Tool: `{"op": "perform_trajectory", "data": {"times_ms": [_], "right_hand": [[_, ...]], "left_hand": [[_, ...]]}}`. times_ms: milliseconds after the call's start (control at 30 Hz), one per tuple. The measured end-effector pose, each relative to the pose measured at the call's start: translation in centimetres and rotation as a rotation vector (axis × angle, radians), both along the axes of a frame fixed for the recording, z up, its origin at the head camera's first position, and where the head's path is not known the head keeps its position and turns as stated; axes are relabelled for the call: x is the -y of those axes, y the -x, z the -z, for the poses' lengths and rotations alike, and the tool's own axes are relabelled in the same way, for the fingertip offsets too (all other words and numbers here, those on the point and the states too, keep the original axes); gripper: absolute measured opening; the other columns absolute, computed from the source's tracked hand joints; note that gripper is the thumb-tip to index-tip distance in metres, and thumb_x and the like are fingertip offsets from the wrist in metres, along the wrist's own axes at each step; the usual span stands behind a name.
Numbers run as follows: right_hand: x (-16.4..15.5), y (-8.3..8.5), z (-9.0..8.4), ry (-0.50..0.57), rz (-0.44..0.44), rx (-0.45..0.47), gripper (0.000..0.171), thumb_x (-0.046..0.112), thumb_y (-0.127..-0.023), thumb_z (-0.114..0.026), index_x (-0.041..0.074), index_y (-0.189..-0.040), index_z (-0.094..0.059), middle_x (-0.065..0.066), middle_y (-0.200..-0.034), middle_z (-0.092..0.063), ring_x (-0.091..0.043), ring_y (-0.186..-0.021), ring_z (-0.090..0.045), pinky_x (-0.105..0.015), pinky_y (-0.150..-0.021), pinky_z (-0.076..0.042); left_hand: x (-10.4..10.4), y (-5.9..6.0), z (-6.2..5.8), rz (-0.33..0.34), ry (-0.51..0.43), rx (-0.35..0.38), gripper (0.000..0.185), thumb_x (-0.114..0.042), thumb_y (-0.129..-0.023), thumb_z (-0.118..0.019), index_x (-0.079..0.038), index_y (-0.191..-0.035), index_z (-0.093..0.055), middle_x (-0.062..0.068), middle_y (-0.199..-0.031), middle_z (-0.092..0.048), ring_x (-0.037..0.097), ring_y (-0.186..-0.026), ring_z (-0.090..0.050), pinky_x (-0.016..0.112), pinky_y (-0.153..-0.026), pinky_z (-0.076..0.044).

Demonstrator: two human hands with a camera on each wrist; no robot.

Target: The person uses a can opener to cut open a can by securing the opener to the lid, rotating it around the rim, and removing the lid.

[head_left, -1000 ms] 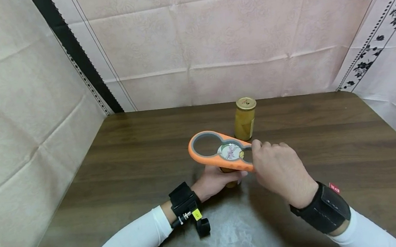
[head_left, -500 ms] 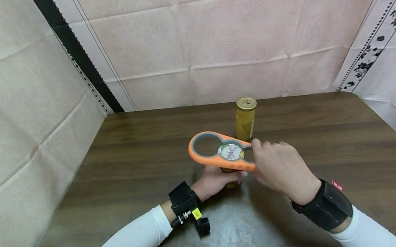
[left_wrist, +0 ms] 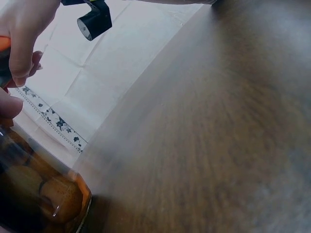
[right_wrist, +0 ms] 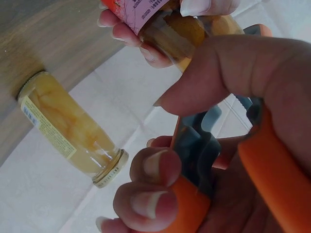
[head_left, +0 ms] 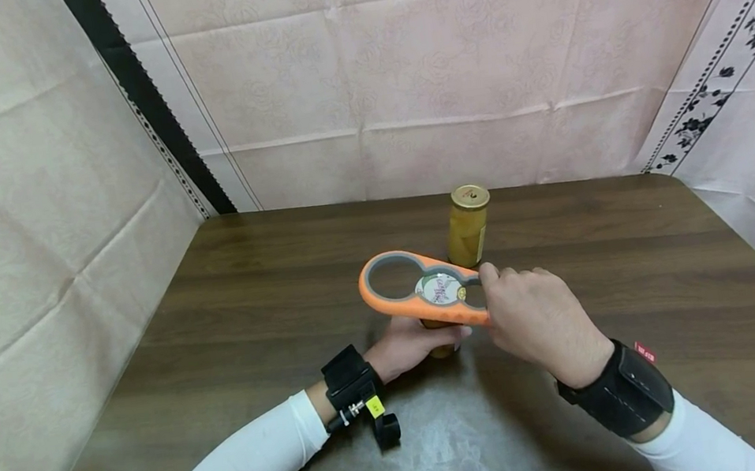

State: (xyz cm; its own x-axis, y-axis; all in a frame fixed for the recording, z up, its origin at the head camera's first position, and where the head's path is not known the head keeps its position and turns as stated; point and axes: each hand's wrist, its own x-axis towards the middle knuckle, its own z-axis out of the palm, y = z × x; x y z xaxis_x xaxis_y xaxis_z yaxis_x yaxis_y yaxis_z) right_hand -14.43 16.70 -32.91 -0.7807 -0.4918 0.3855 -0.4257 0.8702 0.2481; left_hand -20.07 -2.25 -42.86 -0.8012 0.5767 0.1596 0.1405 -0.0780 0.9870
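Head view first: I see the orange jar opener [head_left: 420, 289] seated over the lid [head_left: 439, 289] of the near jar [head_left: 441, 348], which stands on the tabletop [head_left: 271, 297] just in front of a second jar [head_left: 466, 226]. I judge the tool fitted and the twist under way; the lid looks still on, so loosening and lifting it off remain. My left hand [head_left: 408, 345] is wrapped round the near jar below the opener, steadying it. My right hand [head_left: 535, 318] is closed round the opener's handle end, right of the lid.

Left wrist view: fingers [left_wrist: 22, 34] curl against the glass of the near jar [left_wrist: 39, 194], fruit showing inside.

Right wrist view: the right hand's fingers [right_wrist: 146, 194] and thumb clamp the opener's orange handle [right_wrist: 272, 170]; the second jar [right_wrist: 68, 131] stands beyond, apart from it.
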Motion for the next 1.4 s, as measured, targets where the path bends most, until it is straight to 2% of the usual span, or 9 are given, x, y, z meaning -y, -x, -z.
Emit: {"op": "perform_trajectory", "data": {"times_ms": [267, 500, 733, 900, 1133, 1400], "right_hand": [[-0.15, -0.03, -0.14, -0.019, -0.011, -0.012, 0.034, 0.012, -0.067, -0.08, 0.001, -0.087, -0.055, -0.002, -0.059, -0.048, -0.014, -0.049, -0.045, -0.028, -0.047, -0.037], [-0.16, -0.12, -0.11, -0.024, -0.019, -0.047, 0.033, 0.009, -0.066, -0.078, 0.0, -0.088, -0.055, -0.004, -0.061, -0.051, -0.015, -0.051, -0.048, -0.029, -0.049, -0.039], [-0.2, -0.19, -0.02, -0.041, -0.027, -0.098, 0.038, 0.007, -0.064, -0.079, -0.001, -0.092, -0.054, -0.006, -0.063, -0.054, -0.018, -0.052, -0.053, -0.03, -0.049, -0.039], [-0.27, -0.19, 0.03, -0.047, -0.027, -0.103, 0.039, 0.004, -0.065, -0.076, -0.002, -0.096, -0.054, -0.006, -0.063, -0.053, -0.019, -0.051, -0.051, -0.029, -0.049, -0.037], [-0.35, -0.17, 0.0, -0.048, -0.027, -0.092, 0.032, 0.0, -0.071, -0.075, -0.002, -0.097, -0.055, -0.006, -0.063, -0.054, -0.018, -0.051, -0.05, -0.029, -0.05, -0.038], [-0.36, 0.02, -0.04, -0.046, -0.037, -0.06, 0.031, -0.002, -0.073, -0.076, -0.001, -0.095, -0.054, -0.006, -0.064, -0.055, -0.018, -0.052, -0.052, -0.03, -0.051, -0.042]], "left_hand": [[0.02, 0.02, -0.11, 0.002, 0.008, -0.024, 0.037, -0.005, -0.091, -0.074, -0.002, -0.127, -0.067, -0.004, -0.089, -0.066, 0.014, -0.073, -0.052, 0.025, -0.069, -0.044], [0.02, 0.08, -0.03, 0.019, -0.004, 0.005, 0.033, -0.007, -0.092, -0.074, -0.003, -0.124, -0.068, -0.001, -0.078, -0.057, 0.016, -0.066, -0.047, 0.026, -0.064, -0.042], [0.11, 0.1, 0.05, 0.016, 0.0, -0.036, 0.033, -0.007, -0.091, -0.074, -0.002, -0.123, -0.068, -0.005, -0.084, -0.064, 0.014, -0.07, -0.052, 0.024, -0.067, -0.045], [0.16, 0.1, 0.09, 0.014, 0.011, -0.037, 0.032, -0.009, -0.091, -0.075, -0.005, -0.122, -0.069, -0.003, -0.084, -0.062, 0.014, -0.07, -0.051, 0.023, -0.066, -0.044], [0.08, 0.06, -0.05, 0.029, 0.014, -0.024, 0.028, -0.007, -0.091, -0.074, -0.004, -0.118, -0.068, -0.001, -0.075, -0.052, 0.016, -0.066, -0.047, 0.024, -0.064, -0.041], [0.11, -0.08, -0.14, 0.043, 0.013, -0.016, 0.029, -0.005, -0.092, -0.073, -0.004, -0.12, -0.065, -0.001, -0.074, -0.05, 0.018, -0.065, -0.046, 0.025, -0.064, -0.041]]}}
